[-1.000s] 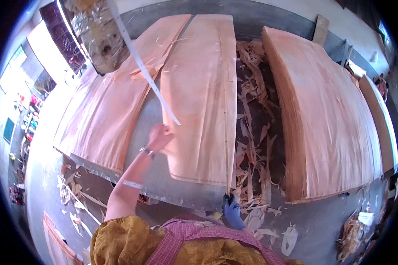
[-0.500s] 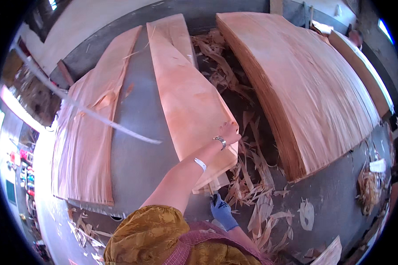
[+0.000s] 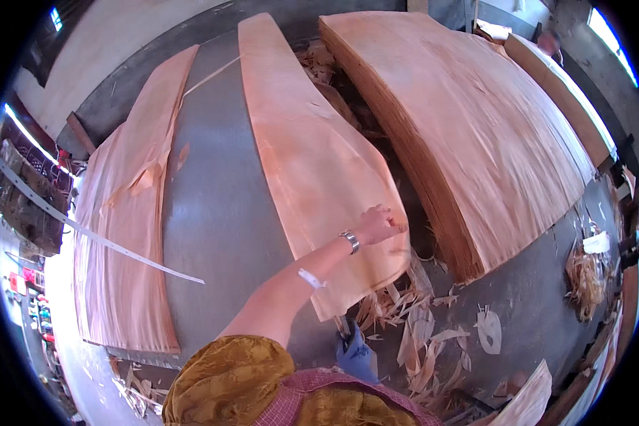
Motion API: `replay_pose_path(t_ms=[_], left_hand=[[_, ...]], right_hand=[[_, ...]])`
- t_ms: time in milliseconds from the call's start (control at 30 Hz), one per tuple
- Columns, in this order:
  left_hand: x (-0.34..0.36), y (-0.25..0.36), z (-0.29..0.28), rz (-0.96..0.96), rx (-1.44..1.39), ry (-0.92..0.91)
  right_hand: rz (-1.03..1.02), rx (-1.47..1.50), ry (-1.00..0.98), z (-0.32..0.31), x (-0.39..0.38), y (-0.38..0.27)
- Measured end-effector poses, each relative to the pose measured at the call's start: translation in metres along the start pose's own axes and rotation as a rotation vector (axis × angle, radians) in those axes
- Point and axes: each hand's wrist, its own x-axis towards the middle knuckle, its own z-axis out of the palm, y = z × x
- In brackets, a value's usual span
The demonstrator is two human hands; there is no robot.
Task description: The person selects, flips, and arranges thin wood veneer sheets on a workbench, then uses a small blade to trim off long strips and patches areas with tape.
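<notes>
The sheet point(image 3: 312, 163) came nearer the stack point(image 3: 468, 135), so their gap is smaller.
Left of stack, my left hand point(image 3: 378, 223) curls on sheet, right hand point(image 3: 358, 355) nearer me; grips I cannot tell.

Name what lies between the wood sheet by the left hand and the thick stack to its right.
The head view shows torn wood scraps between the wood sheet and the thick stack, clearest toward the far end; beside the left hand, it looks dark.

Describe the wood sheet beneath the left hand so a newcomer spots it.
Start at the thick wood stack on the right. Just left of it lies the long wood sheet. Unlike its neighbours, it has the left hand over its near end.
</notes>
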Motion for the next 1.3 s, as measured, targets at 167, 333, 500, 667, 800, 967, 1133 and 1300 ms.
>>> replay_pose_path(t_ms=[167, 333, 500, 667, 800, 967, 1133, 1300], left_hand=[[-0.045, -0.021, -0.073, -0.145, 0.050, 0.322], [-0.069, -0.023, -0.099, -0.268, 0.219, 0.595], [-0.079, 0.013, -0.090, -0.243, 0.178, 0.702], [-0.080, 0.058, -0.017, -0.364, 0.071, 0.603], [-0.119, 0.037, 0.084, -0.809, 0.040, 0.490], [-0.137, 0.044, 0.216, -1.239, -0.061, 0.407], [-0.077, 0.098, 0.307, -1.453, -1.821, 0.726], [0.028, 0.104, 0.360, -0.638, -1.715, 1.211]], right_hand=[[-0.041, 0.183, 0.094, -0.015, 0.031, -0.031], [0.117, 0.634, 0.044, -0.021, 0.094, -0.003], [0.168, 0.875, 0.009, -0.129, 0.092, 0.009], [0.339, 0.898, 0.059, -0.295, 0.071, 0.051], [0.276, 0.854, 0.129, -0.419, 0.062, 0.103], [0.238, 0.808, 0.234, -0.554, 0.079, 0.171], [0.163, 0.706, 0.328, -0.670, 0.140, 0.229], [0.059, 0.537, 0.357, -0.783, 0.218, 0.267]])
